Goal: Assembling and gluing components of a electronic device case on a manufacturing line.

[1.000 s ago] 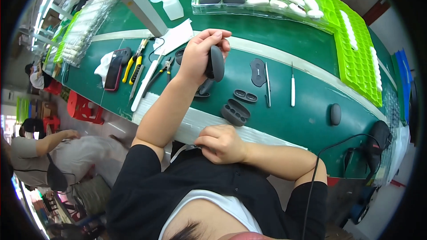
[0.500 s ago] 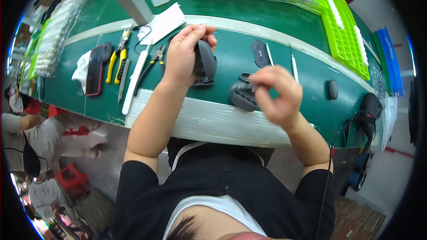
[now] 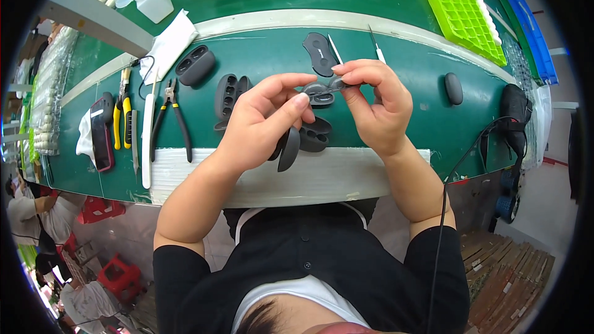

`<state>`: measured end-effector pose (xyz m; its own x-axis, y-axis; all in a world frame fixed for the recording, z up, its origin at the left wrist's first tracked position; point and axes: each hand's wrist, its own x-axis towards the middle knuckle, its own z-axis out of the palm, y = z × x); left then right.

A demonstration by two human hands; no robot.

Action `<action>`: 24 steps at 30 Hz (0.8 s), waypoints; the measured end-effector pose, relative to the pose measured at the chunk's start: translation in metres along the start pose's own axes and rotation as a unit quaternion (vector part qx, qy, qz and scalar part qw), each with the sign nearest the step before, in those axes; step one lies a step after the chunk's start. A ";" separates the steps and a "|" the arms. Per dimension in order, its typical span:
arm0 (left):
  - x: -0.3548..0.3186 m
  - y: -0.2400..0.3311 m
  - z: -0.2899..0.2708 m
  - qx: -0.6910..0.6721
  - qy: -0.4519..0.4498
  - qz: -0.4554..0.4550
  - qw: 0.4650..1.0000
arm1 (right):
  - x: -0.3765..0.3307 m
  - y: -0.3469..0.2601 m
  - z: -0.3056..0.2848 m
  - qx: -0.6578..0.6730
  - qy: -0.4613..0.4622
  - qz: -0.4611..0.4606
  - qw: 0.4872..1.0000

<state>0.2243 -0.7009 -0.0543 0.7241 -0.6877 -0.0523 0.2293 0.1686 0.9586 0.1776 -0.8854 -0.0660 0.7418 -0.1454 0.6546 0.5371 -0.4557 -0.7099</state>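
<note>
two hands pinching a small dark part above a green bench

broad green work surface (image 3: 260,62) filling the upper view, bent by the lens, with a pale strip (image 3: 204,176) along its near edge. bright green grid tray (image 3: 461,12) at far right, blue tray (image 3: 526,25) beyond it. dark top of the person at the bottom, forearms rising from there to the middle.

left hand (image 3: 260,124) curled over a dark grey oval shell (image 3: 289,148), gripped between palm and lower fingers and hanging just above the near strip; forefinger and thumb stretched toward the centre, tips touching a small dark part (image 3: 318,93). right hand (image 3: 374,102) closed in a pinch on the same small dark part from the other side, thumb and forefinger tips meeting at its right end. part held between both hands, off the surface, near the middle of the bench.

just below the pinch, a dark moulded cradle (image 3: 315,136) lying on the green. left of the hands, a dark slotted holder (image 3: 230,94), and farther left a dark two-hole case (image 3: 195,65). flat dark plate (image 3: 320,52) behind the hands, two thin pale picks (image 3: 376,49) beside it. small dark oval piece (image 3: 453,88) well to the right. at far left, a phone (image 3: 102,133), yellow-handled cutters (image 3: 122,120), black-handled pliers (image 3: 173,117), a white cloth (image 3: 170,43) and a pale plastic bottle (image 3: 151,1).
</note>
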 end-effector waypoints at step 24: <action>0.004 0.001 -0.011 -0.090 0.159 -0.038 0.982 | -0.003 -0.015 0.006 0.180 -0.121 0.392 0.894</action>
<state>0.2342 -0.6955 -0.0570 0.8609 -0.4520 -0.2335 0.3803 0.2669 0.8855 0.1704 -0.8728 -0.0591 0.9888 -0.0818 -0.1248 -0.1234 0.0214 -0.9921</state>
